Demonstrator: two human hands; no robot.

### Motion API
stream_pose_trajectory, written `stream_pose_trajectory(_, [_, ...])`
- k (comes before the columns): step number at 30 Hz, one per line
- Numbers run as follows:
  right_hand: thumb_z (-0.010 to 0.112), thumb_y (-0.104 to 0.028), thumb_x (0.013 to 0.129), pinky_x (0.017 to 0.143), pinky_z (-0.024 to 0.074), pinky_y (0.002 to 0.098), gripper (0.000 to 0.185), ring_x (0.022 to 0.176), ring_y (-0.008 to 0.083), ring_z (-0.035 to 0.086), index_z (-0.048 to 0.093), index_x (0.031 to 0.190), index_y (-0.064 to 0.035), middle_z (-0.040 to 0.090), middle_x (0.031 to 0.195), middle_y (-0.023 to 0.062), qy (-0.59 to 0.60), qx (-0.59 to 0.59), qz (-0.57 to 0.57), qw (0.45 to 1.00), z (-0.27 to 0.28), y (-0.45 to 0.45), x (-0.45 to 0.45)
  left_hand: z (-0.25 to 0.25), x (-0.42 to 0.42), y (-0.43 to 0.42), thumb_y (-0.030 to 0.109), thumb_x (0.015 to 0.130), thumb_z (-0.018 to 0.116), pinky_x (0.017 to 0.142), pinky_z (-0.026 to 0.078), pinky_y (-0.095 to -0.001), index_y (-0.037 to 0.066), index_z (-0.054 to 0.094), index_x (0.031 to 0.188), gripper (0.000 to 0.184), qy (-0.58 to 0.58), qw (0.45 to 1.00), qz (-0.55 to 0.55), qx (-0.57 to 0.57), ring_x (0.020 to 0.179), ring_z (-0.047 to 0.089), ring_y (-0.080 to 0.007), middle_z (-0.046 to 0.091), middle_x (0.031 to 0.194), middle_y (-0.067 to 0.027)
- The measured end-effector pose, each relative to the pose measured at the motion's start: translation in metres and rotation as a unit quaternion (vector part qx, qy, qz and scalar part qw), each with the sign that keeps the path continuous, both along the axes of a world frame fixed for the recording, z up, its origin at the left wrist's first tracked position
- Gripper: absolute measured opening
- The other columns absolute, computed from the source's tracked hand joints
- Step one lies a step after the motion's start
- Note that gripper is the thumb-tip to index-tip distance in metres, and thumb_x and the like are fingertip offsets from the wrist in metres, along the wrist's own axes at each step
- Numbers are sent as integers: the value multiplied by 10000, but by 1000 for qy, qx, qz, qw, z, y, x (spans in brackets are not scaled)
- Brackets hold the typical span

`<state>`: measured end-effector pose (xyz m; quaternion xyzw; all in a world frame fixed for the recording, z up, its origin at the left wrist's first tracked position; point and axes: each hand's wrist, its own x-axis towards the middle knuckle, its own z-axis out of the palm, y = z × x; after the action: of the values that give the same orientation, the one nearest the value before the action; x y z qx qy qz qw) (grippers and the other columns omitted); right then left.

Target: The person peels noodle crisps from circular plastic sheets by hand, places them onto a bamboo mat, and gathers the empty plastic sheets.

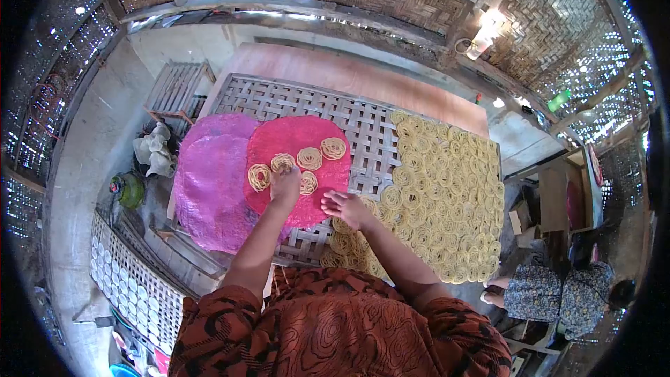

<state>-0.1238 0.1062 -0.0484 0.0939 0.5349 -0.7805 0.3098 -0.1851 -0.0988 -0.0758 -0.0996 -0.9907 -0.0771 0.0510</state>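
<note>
My left hand reaches over a red-pink round sheet, its fingertips down among several pale coils of thin noodle-like strands. One coil lies just beyond those fingers and another coil sits beside them; whether the fingers grip any strands is hidden. More coils, such as one at the upper right, rest flat on this sheet. My right hand hovers at the sheet's lower right edge, fingers spread, with nothing visible in it. A purple-pink sheet lies partly beneath the red-pink one.
A woven slatted rack carries the sheets and, on its right, many yellowish coils. Behind is a wooden board. A seated person in patterned clothes is at the lower right. Another rack with white rounds stands lower left.
</note>
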Motion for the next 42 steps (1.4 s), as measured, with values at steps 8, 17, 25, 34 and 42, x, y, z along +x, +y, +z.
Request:
stream_pose_trajectory(8, [656,-183,835,724,495,337,238,819,233,609,605,946,21,630,889,119,302,266,-29,915,-53,50,-19,67,36,25,344,713,717,855,435,-465,111,563,1128,500,-49,975,-113,184,989,560,-296,601,1014,-147])
stream_pose_trajectory(17, [610,-182,783,590,444,325,198,620,221,571,654,881,-16,639,724,128,231,503,-20,833,9,119,-33,20,-38,-45,300,779,654,884,442,-424,95,579,1115,401,-87,987,135,13,1153,454,-286,521,1228,-82])
stream_pose_trajectory(25, [596,-261,829,744,496,365,366,849,295,636,599,1087,-1,639,995,182,210,597,3,774,32,95,-19,25,-32,-3,224,804,600,788,441,-456,94,577,860,143,16,996,44,73,722,626,-288,627,725,-97])
stream_pose_trajectory(34, [614,-15,770,684,472,269,188,757,139,576,646,946,41,648,834,78,166,407,-79,895,18,121,-39,66,-5,68,249,751,673,924,384,-457,119,625,1063,341,-53,972,-150,172,1087,503,-258,562,1160,-61])
stream_pose_trajectory(42, [580,-14,820,671,492,275,216,770,137,598,635,1025,25,646,861,62,125,287,-214,925,-12,153,-48,4,-60,14,253,779,638,902,418,-455,110,575,1094,352,-64,993,73,66,1138,462,-305,514,1219,-77])
